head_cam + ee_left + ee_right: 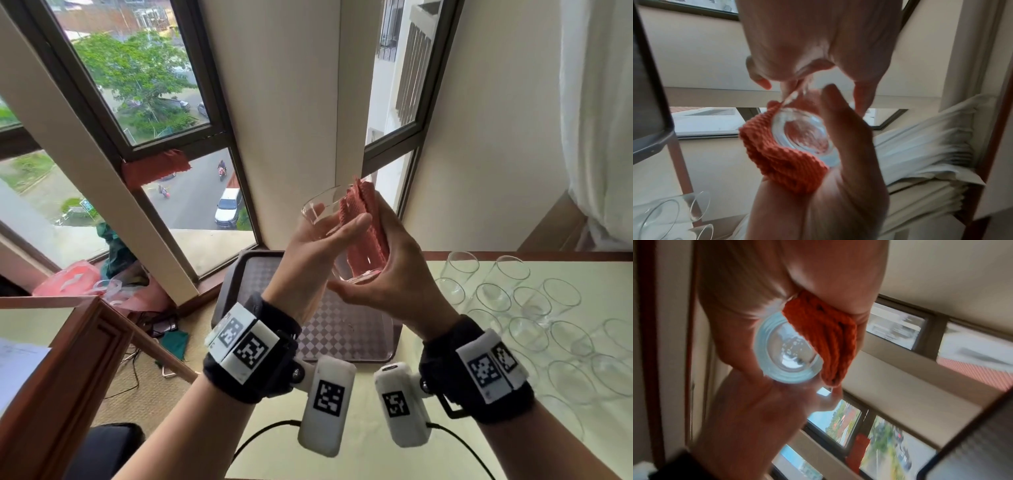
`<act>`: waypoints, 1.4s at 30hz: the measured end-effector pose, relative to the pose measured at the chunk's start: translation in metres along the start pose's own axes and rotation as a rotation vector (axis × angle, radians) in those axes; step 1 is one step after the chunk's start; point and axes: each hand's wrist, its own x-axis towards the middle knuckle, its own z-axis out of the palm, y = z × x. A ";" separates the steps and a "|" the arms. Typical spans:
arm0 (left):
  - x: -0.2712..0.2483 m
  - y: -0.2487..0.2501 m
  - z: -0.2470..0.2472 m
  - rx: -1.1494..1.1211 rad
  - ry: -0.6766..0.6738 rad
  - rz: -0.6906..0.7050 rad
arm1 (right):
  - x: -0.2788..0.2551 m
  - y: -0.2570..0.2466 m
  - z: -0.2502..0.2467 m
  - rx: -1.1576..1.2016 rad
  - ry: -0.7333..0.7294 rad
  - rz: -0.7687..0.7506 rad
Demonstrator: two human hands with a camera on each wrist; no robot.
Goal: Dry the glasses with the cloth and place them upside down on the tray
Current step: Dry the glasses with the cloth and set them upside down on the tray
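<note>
I hold a clear glass (320,209) tilted up in front of me, above the tray. My left hand (329,233) grips it from the left, thumb across its side. My right hand (390,263) holds the folded red cloth (364,222) wrapped against the glass's right side, fingers curled round both. The left wrist view shows the thick glass base (803,134) with the cloth (781,164) beside it. In the right wrist view the base (787,352) sits next to the cloth (828,344). The dark tray (233,277) with a checkered mat lies below, nothing visible on it.
Several clear glasses (496,294) stand on the pale green table (376,459) to the right of the tray. A window (144,85) and a wall pillar are straight ahead. A white curtain (599,120) hangs at the right, and a wooden desk (51,359) stands at the left.
</note>
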 end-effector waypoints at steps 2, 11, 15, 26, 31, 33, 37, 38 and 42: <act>-0.002 0.000 0.001 -0.023 -0.004 -0.008 | -0.003 -0.002 -0.003 0.129 -0.064 0.054; -0.002 0.006 0.000 -0.012 0.035 -0.014 | -0.001 0.000 -0.003 0.118 -0.006 0.022; -0.001 0.007 0.004 0.053 0.040 0.025 | 0.001 -0.002 0.002 0.066 -0.036 -0.021; -0.003 0.015 -0.011 0.017 0.067 -0.015 | 0.004 -0.010 0.004 0.177 -0.048 0.089; -0.007 0.012 -0.008 0.119 0.088 0.030 | 0.004 -0.009 0.015 0.091 -0.069 0.021; -0.006 0.013 -0.004 0.094 0.074 0.040 | 0.002 -0.012 0.015 0.262 -0.098 0.085; -0.004 0.017 -0.007 0.135 0.010 -0.022 | -0.001 -0.011 0.011 0.388 -0.057 0.157; -0.003 0.018 -0.009 0.140 0.004 -0.042 | 0.000 -0.012 0.010 0.340 -0.042 0.143; -0.002 0.020 -0.011 0.123 0.068 -0.062 | 0.003 -0.015 0.007 0.094 0.006 0.005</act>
